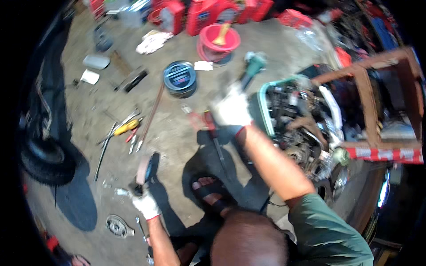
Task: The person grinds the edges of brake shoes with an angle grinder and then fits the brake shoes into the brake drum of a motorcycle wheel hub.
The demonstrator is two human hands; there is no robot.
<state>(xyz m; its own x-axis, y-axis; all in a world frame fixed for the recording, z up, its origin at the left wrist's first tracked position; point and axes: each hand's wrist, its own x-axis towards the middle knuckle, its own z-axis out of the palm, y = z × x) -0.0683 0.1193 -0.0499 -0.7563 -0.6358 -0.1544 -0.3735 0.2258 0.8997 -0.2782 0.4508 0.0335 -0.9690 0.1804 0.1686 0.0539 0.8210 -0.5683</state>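
My left hand (145, 205), in a white glove, is closed around the lower end of a dark part with a tan curved band (143, 170), held over the floor; its exact kind is unclear. Stretched forward, my right hand (233, 106) is also gloved and smeared by motion, so its fingers cannot be read. Just left of it is a red-handled screwdriver (210, 123), its shaft pointing toward my foot. Beyond the right hand lies a green power tool (254, 66) that resembles an angle grinder. Whether the right hand touches either tool is not visible.
A teal-rimmed bin (262, 104) full of metal parts stands right, beside a brown wooden frame (367, 106). Ahead are a dark round tub (179, 79) and a red bucket (205, 51) with a brush. Left lie a yellow-handled tool (126, 126), several rods and a wheel (46, 162).
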